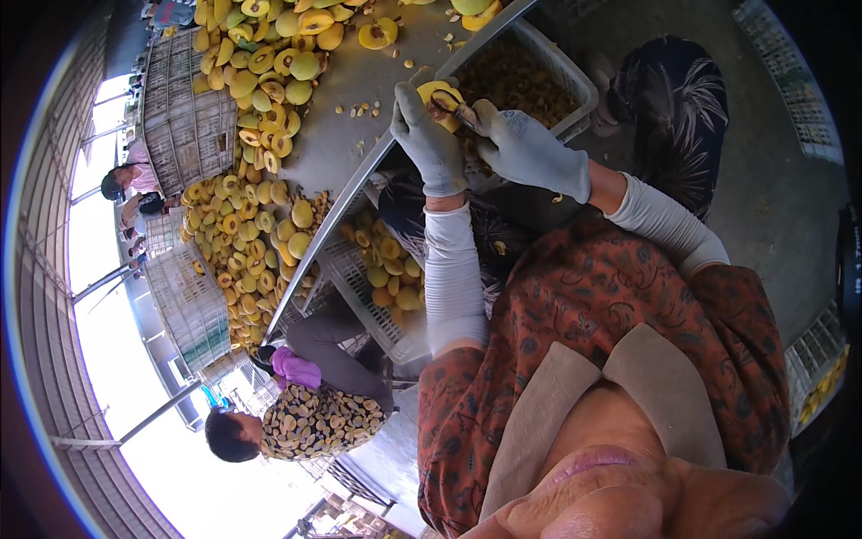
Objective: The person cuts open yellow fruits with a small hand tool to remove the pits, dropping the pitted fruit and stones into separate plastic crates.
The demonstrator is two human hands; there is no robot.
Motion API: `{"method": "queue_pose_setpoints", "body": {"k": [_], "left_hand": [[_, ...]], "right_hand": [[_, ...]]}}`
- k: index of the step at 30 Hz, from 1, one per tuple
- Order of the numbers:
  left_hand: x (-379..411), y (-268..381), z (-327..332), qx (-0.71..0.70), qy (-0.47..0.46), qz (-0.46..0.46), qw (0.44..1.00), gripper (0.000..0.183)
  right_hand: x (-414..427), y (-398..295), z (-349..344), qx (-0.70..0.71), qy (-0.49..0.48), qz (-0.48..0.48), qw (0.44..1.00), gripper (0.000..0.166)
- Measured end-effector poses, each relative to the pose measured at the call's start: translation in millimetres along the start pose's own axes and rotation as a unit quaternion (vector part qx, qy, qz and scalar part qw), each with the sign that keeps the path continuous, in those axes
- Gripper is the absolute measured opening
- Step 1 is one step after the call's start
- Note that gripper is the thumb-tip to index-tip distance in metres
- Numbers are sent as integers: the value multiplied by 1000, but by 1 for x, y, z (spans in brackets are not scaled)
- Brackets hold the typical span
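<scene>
My left hand [427, 138], in a pale grey coated glove, holds a halved yellow peach [441, 106] with its cut face turned up. In my right hand [528, 145], gloved the same way, is the handle of a small pitting tool [465, 116]. Its curved metal end rests in the brown hollow at the middle of the peach half. Both hands are just off the edge of a metal table [377, 81], beside a plastic crate [586, 91] with brown bits in it. Peach halves [269, 74] are heaped on the table, with loose pits [360, 109] scattered near them.
Below the table edge stands a crate [397, 347] of peach halves. Stacked crates [188, 114] line the table's far side. A co-worker [323, 411] in a patterned top sits further along the table. Other people [135, 178] are beyond the crates. Another crate [818, 364] stands at the right rim.
</scene>
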State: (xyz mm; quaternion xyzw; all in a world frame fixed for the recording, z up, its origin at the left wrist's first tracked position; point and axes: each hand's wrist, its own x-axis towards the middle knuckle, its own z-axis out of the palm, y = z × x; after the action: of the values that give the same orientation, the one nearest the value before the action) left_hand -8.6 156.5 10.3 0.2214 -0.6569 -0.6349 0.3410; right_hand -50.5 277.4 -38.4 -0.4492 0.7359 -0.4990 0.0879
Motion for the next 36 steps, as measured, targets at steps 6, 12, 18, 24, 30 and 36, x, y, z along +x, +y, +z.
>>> {"method": "queue_pose_setpoints", "body": {"k": [6, 12, 18, 24, 30, 36], "left_hand": [[-5, -13, 7, -79, 47, -38, 995, 52], [-5, -18, 5, -39, 23, -12, 999, 48], [28, 2, -30, 58, -247, -93, 963, 36], [20, -12, -16, 165, -173, 64, 969, 35], [13, -21, -54, 255, -28, 104, 961, 31], [15, 2, -179, 281, 198, 29, 939, 37]], "right_hand": [[-3, -3, 3, 135, -29, 60, 989, 24], [-3, -4, -4, 250, -85, 125, 956, 16], [1, -24, -34, 482, -235, 252, 806, 9], [-1, 6, -26, 730, -317, 281, 537, 12], [1, 17, -14, 841, -388, 129, 354, 14], [-27, 72, 17, -113, -174, 33, 978, 20]]}}
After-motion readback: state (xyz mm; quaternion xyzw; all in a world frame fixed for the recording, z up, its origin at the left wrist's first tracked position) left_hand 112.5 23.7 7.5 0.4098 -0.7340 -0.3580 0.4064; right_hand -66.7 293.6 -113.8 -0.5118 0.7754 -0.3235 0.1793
